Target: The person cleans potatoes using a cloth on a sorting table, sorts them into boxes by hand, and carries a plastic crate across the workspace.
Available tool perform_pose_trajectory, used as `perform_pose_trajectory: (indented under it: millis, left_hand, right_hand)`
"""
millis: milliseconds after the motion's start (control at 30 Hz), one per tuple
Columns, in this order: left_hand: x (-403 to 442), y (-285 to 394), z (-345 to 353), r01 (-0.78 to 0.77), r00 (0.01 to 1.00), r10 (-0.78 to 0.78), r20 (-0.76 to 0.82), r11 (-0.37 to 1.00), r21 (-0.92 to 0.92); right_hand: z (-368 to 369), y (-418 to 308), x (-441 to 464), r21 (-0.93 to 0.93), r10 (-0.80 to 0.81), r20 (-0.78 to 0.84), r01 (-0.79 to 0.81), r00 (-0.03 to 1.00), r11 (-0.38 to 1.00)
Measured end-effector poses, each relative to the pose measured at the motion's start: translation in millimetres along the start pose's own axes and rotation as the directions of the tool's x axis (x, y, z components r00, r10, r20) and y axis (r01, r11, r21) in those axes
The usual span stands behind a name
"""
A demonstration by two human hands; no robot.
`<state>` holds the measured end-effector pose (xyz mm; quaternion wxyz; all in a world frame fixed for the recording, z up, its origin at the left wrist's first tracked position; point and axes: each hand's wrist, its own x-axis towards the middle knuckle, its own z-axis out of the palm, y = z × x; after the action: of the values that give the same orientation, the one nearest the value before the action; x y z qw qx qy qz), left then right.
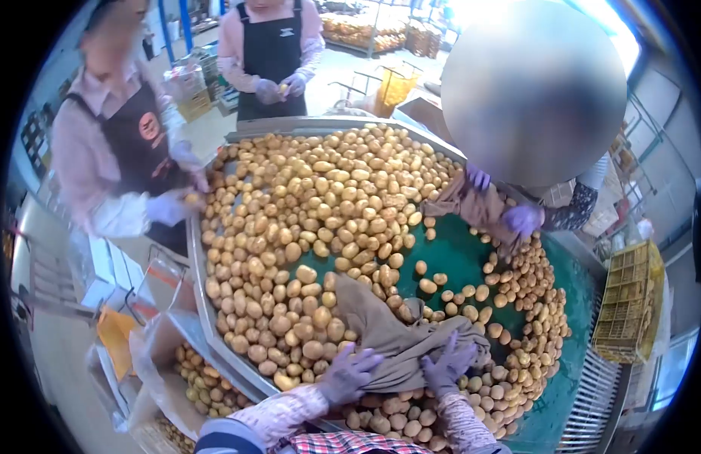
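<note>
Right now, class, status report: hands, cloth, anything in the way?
Left hand, right hand: both on grey-brown cloth. Cloth rumpled, atop potatoes. Potatoes crowd its edges.

A yellow crate [629, 306] stands at right, a box [430, 119] sits on the far side, and blue posts [185, 15] rise far left.

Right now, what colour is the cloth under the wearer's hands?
The cloth is grey-brown; head view.

Area under grey-brown cloth [396, 333]: hidden. Palms of left hand [350, 374] and right hand [447, 366]: turned down, not visible. Surface [450, 256]: largely covered by potatoes [282, 324]. Plaid garment [358, 443]: cut by lower edge. Co-worker at right [581, 208]: head behind blurred disc [533, 94]. Far apron [271, 64], emblem [286, 32]: too small to read.
</note>
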<state>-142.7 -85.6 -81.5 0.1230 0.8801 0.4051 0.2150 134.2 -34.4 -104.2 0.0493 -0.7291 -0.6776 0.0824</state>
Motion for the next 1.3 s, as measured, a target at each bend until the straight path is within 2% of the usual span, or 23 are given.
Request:
perform_pose_trajectory:
  millis: [67, 133, 200, 267, 300, 333, 400, 467, 533, 567, 600, 633, 700, 733, 767, 800, 833, 900, 967, 1067, 1200, 1267, 1300]
  left_hand:
    - [-18, -30, -22, 0.205, 0.969, -0.184, 0.166, 0.971, -0.120]
    - [-30, -52, -24, 0.242, 0.954, -0.232, 0.189, 0.970, -0.033]
    - [-23, -66, -20, 0.198, 0.979, -0.195, 0.065, 0.979, -0.052]
    - [-5, -80, -26, 0.268, 0.963, -0.269, 0.013, 0.953, -0.142]
    - [10, -83, -26, 0.401, 0.912, -0.410, -0.023, 0.901, -0.165]
    - [30, -103, -23, 0.461, 0.852, -0.519, -0.074, 0.809, -0.365]
    - [45, -124, -39, 0.354, 0.906, -0.393, -0.159, 0.908, -0.226]
    - [45, -113, -72, 0.487, 0.831, -0.555, -0.028, 0.752, -0.444]
    - [18, -111, -80, 0.512, 0.832, -0.546, 0.097, 0.689, -0.514]
    - [0, -117, -76, 0.413, 0.902, -0.402, 0.156, 0.706, -0.575]
    - [-38, -111, -67, 0.486, 0.867, -0.489, 0.091, 0.793, -0.368]
    - [-52, -94, -56, 0.624, 0.730, -0.673, 0.119, 0.585, -0.519]
    - [-76, -85, -42, 0.583, 0.784, -0.616, 0.073, 0.692, -0.425]
    - [-76, -83, -40, 0.565, 0.804, -0.591, 0.062, 0.728, -0.389]
    - [-76, -81, -38, 0.544, 0.824, -0.565, 0.052, 0.762, -0.352]
    - [-71, -76, -39, 0.533, 0.835, -0.548, 0.054, 0.780, -0.326]
    - [-65, -72, -41, 0.524, 0.844, -0.534, 0.054, 0.798, -0.297]
    - [-66, -69, -41, 0.526, 0.845, -0.530, 0.078, 0.795, -0.303]
    - [-72, -72, -42, 0.530, 0.844, -0.525, 0.109, 0.787, -0.315]
    - [-83, -80, -42, 0.516, 0.855, -0.498, 0.146, 0.786, -0.339]
    - [-88, -79, -43, 0.541, 0.824, -0.551, 0.133, 0.694, -0.475]
    - [-83, -77, -52, 0.497, 0.857, -0.503, 0.111, 0.751, -0.435]
    - [-85, -80, -56, 0.458, 0.883, -0.454, 0.118, 0.781, -0.425]
  right_hand:
    - [-6, -41, 6, 0.074, -0.066, 0.011, 0.065, 0.998, 0.995]
    - [9, -65, 22, 0.172, -0.182, 0.001, 0.179, 0.983, 0.969]
    - [-1, -108, 67, 0.209, -0.366, -0.063, 0.370, 0.929, 0.905]
    - [9, -134, 110, 0.090, -0.346, -0.110, 0.356, 0.932, 0.930]
    - [10, -151, 132, 0.089, -0.350, -0.151, 0.365, 0.925, 0.927]
    - [29, -178, 170, 0.189, -0.274, -0.002, 0.270, 0.962, 0.944]
    - [31, -198, 183, 0.207, -0.194, -0.019, 0.194, 0.981, 0.959]
    - [30, -195, 166, 0.284, -0.302, -0.011, 0.293, 0.953, 0.913]
    - [-3, -181, 145, 0.282, -0.458, 0.001, 0.439, 0.889, 0.853]
    - [-4, -173, 137, 0.297, -0.572, -0.027, 0.553, 0.820, 0.778]
    - [-28, -171, 141, 0.321, -0.618, 0.171, 0.550, 0.767, 0.771]
    - [-63, -169, 146, 0.351, -0.639, 0.368, 0.535, 0.675, 0.768]
    - [-38, -178, 177, 0.451, -0.625, 0.488, 0.436, 0.610, 0.778]
    - [-60, -183, 204, 0.315, -0.731, 0.398, 0.666, 0.554, 0.676]
    - [-43, -195, 235, 0.281, -0.696, 0.085, 0.653, 0.713, 0.703]
    - [-26, -208, 266, 0.273, -0.574, -0.239, 0.622, 0.783, 0.734]
    - [-16, -221, 295, 0.157, -0.500, -0.287, 0.555, 0.817, 0.817]
    - [-3, -235, 341, 0.081, -0.280, -0.082, 0.286, 0.957, 0.955]
    - [-18, -228, 338, 0.151, -0.087, 0.160, 0.063, 0.983, 0.987]
    - [-6, -207, 351, 0.236, -0.113, 0.175, 0.069, 0.978, 0.969]
    - [-17, -173, 300, 0.192, -0.374, 0.252, 0.332, 0.893, 0.923]
    - [17, -156, 268, 0.242, -0.376, 0.114, 0.342, 0.919, 0.908]
    - [-3, -152, 251, 0.223, -0.415, 0.181, 0.374, 0.891, 0.900]
